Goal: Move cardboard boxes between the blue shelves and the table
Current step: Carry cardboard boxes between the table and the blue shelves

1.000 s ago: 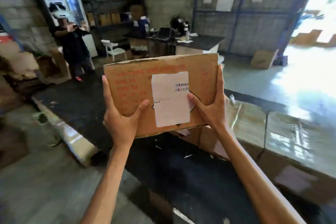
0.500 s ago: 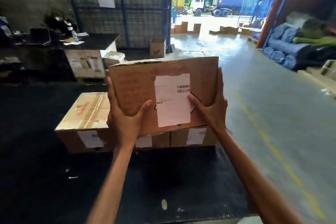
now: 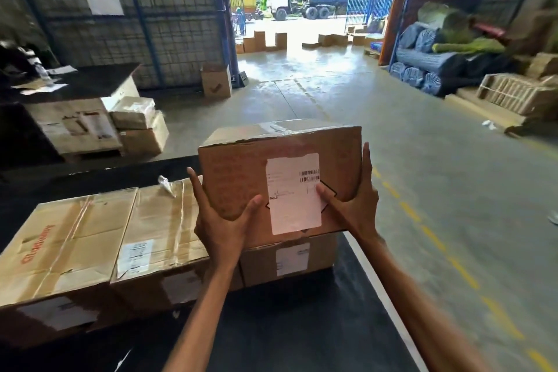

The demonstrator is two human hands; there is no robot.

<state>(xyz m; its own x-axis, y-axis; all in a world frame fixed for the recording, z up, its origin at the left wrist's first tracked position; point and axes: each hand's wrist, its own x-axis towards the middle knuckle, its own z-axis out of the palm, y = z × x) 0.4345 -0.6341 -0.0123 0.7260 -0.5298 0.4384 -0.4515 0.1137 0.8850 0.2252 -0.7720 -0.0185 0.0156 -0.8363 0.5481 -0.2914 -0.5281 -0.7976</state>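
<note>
Cardboard box [image 3: 241,178] clamped between left hand [image 3: 222,228] and right hand [image 3: 356,205], fingers spread along both sides. Held over boxed row [image 3: 90,251] on black table [image 3: 287,326].

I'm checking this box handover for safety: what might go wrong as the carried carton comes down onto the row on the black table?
1. The brown cardboard carton with the white label is clamped only at its sides by the left hand and right hand; it might slip.
2. The small cardboard box beneath it sits near the black table edge; a crooked landing may tip the carton floorward.
</note>
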